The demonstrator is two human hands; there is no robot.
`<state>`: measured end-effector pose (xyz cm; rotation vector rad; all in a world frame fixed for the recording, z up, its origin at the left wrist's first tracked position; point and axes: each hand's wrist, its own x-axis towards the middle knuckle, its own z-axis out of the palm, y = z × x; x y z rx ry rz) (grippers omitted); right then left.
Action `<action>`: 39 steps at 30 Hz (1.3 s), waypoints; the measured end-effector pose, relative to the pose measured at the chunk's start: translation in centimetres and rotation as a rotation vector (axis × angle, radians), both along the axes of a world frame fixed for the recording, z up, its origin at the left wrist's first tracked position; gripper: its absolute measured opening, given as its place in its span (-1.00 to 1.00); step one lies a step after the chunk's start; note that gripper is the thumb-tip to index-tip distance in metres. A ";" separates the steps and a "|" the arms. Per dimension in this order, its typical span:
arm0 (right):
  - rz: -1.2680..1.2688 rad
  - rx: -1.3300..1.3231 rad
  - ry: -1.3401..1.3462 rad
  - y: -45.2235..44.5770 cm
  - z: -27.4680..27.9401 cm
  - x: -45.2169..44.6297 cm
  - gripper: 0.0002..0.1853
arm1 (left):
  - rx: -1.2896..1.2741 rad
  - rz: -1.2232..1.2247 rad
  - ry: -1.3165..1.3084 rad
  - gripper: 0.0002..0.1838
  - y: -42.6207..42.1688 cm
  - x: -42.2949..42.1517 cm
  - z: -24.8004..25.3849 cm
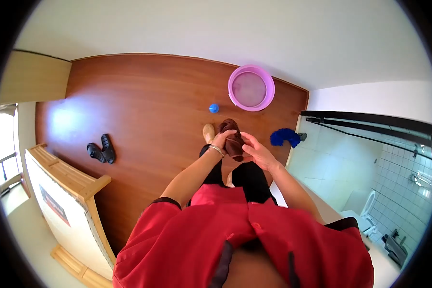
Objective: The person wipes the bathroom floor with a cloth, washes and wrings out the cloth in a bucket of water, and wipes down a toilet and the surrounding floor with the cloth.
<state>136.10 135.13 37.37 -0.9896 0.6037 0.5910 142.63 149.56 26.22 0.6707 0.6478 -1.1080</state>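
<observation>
A bunched, twisted brown cloth (234, 145) is held between my two hands, above my feet. My left hand (221, 139) is closed round its left side, with a bracelet at the wrist. Against its right side, the bent fingers and thumb of my right hand (257, 150) grip the cloth. Beyond my hands, a pink basin (232, 94) with cloudy liquid in it stands on the floor near the wall. A small blue object (214, 108), perhaps a bottle or cap seen from above, is to the left of the basin.
Blue fluffy fabric (284, 137) lies by the bathroom doorway at the right. Black slippers (108, 149) are on the wooden floor (153, 105) at the left. A wood-framed bed (65, 168) stands lower left. Inside the bathroom is a white toilet (367, 204).
</observation>
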 end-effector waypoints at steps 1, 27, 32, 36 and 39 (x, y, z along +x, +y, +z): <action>0.025 -0.056 -0.037 -1.1 -1.2 1.4 -0.36 | 0.096 -0.005 -0.005 -0.56 -1.9 1.2 -1.7; 1.131 -1.323 -0.427 -21.7 -45.9 17.7 -0.30 | 1.243 -0.360 -0.890 -0.41 -15.9 15.5 -28.4; 1.241 -1.260 -0.430 -22.2 -44.8 18.0 -0.46 | 1.181 -0.338 -0.633 -0.63 -16.3 16.4 -31.5; 0.860 -1.630 -0.534 -25.1 -40.6 15.3 -0.60 | 1.058 -0.406 -0.625 -0.73 -15.2 17.2 -31.5; 0.747 -1.774 -0.451 -26.6 -39.4 12.6 -0.59 | 1.032 -0.389 -0.603 -0.73 -15.1 17.1 -31.9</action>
